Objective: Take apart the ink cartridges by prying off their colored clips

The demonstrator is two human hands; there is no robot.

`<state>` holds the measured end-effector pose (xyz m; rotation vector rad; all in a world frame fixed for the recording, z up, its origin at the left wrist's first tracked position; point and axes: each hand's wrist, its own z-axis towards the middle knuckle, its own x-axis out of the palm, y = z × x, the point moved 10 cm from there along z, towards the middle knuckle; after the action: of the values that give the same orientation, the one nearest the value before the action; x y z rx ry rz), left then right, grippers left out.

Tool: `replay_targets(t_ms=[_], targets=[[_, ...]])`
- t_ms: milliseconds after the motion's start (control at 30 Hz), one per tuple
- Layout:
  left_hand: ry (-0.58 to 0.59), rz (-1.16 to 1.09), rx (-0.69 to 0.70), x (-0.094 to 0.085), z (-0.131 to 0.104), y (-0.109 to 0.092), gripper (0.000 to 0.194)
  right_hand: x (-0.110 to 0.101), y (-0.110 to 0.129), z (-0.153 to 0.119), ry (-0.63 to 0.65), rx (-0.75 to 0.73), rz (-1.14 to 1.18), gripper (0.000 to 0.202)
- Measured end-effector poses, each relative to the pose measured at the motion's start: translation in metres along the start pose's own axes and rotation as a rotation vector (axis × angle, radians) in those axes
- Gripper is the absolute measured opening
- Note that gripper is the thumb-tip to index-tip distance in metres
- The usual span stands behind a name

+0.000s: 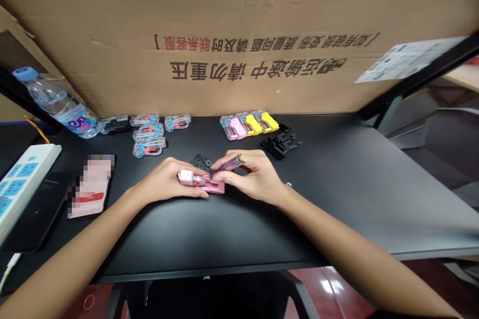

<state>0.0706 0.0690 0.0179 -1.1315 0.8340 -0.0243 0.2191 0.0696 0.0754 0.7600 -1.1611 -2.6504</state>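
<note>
My left hand (167, 182) is closed around a small pink and clear plastic device (215, 186), held low over the black table. In my right hand (258, 177) is a purple translucent screwdriver-like tool (232, 163), pinched between thumb and fingers, its lower end at the device. Where the tool's end meets the device is partly hidden by my fingers. Just behind the device lie several small black rings (201, 160). Farther back stand a pink and clear unit (235, 128) and two yellow and clear units (252, 124).
Clear plastic units (148, 132) lie at the back left, black plastic parts (281, 145) at the back right. On the left are a phone (92, 187), a power strip (26, 179) and a leaning water bottle (62, 104). A cardboard sheet (232, 5) rises behind the table (359, 184).
</note>
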Motion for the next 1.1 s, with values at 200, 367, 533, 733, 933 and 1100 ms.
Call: replay_targets(t_ms=[200, 367, 533, 733, 933, 1100], targets=[[0.001, 0.014, 0.008, 0.002, -0.001, 0.002, 0.044, -0.003, -0.007, -0.003, -0.096, -0.004, 0.013, 0.024], [-0.009, 0.022, 0.031, 0.003, -0.001, 0.001, 0.044, -0.014, -0.003, -0.002, -0.128, 0.027, -0.013, 0.026], [-0.03, 0.03, 0.053, 0.002, -0.001, 0.001, 0.044, -0.005, 0.004, 0.0, -0.004, 0.067, 0.076, 0.035], [-0.06, 0.058, 0.08, 0.0, 0.0, -0.003, 0.038, 0.01, 0.006, -0.002, 0.136, 0.044, 0.005, 0.032], [-0.06, 0.029, 0.081, 0.0, 0.0, -0.003, 0.038, 0.01, 0.013, -0.002, 0.136, -0.008, -0.022, 0.019], [-0.078, -0.014, 0.037, -0.003, -0.001, -0.003, 0.044, 0.002, 0.02, -0.005, 0.006, -0.087, -0.014, 0.016]])
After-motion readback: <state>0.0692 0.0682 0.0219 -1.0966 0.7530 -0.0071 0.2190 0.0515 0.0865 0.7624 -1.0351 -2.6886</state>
